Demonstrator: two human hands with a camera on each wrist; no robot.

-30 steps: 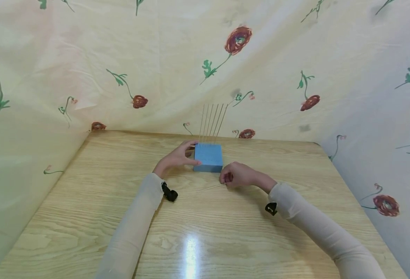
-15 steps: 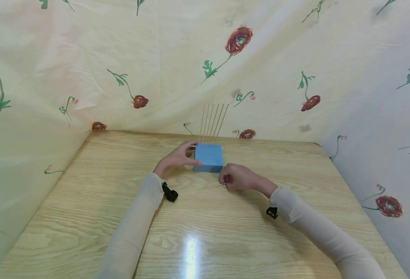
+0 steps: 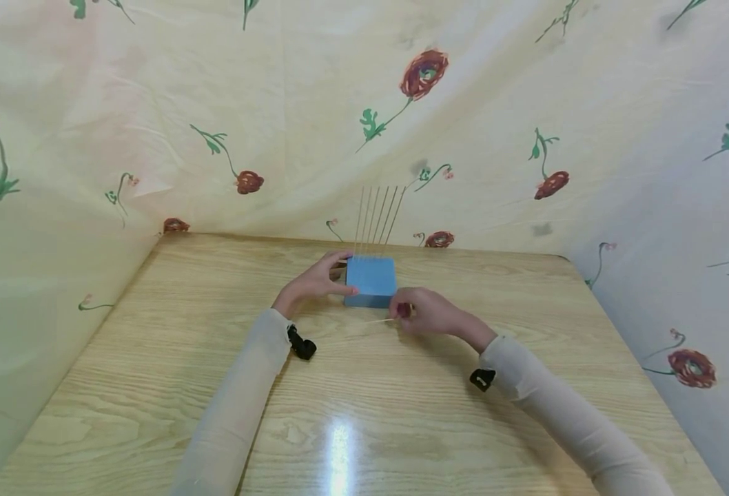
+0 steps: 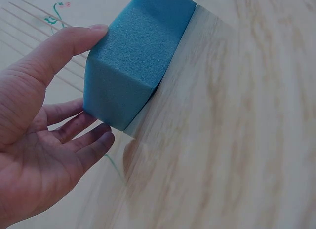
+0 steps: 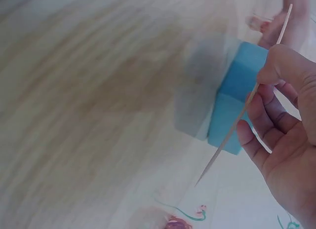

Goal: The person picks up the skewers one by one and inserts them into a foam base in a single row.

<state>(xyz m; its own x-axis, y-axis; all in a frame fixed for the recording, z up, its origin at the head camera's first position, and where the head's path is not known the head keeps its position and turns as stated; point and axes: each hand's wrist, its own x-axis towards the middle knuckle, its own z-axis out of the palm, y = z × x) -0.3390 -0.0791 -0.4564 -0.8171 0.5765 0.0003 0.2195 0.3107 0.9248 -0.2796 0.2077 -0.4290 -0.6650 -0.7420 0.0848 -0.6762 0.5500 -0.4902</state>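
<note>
A blue foam block (image 3: 372, 277) lies on the table, with several thin wooden skewers (image 3: 373, 220) standing in a row along its far edge. My left hand (image 3: 315, 281) holds the block from the left, thumb on the near top edge and the other fingers at the side and back. In the left wrist view the foam block (image 4: 140, 46) has the thumb pressed on its edge. Just off the block's near right corner, my right hand (image 3: 429, 311) pinches one loose skewer (image 5: 217, 155). Its pointed end sticks out past the fingers in the right wrist view.
The wood-grain table (image 3: 315, 413) stretches around the block on all sides. Behind and beside it hangs a cream cloth (image 3: 315, 103) with printed red flowers. A black strap (image 3: 302, 342) is on the left wrist, another black strap (image 3: 481, 379) on the right.
My right hand has turned and risen slightly with the skewer, so less of the skewer shows to its left and that end sits higher. The left hand and block have stayed put.
</note>
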